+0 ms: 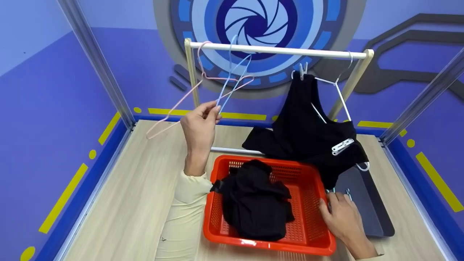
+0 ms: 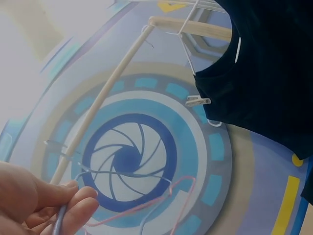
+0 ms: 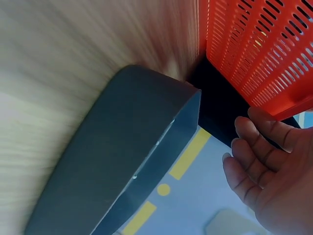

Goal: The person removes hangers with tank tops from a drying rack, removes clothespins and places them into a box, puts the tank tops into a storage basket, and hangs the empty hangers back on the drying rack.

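Observation:
My left hand [image 1: 200, 123] pinches the lower part of a light blue wire hanger [image 1: 230, 59] between thumb and fingers, its hook up at the rack's rod [image 1: 279, 50]. Beside it a pink hanger [image 1: 183, 99] hangs from the same rod. My right hand [image 1: 343, 217] is at the right side of the red basket [image 1: 268, 243], over the near edge of a dark grey tray [image 1: 369, 203]. In the right wrist view its fingers [image 3: 257, 154] are loosely bent with nothing between them. A crumpled black garment [image 1: 257, 206] lies in the basket.
On the rack's right, a black sleeveless top [image 1: 308, 134] hangs from a white hanger [image 1: 342, 98], with a white clothespin [image 1: 342, 146] on its near side and another clothespin [image 1: 303, 71] at the far strap. Purple walls with metal posts [image 1: 98, 61] enclose the wooden table [image 1: 119, 203].

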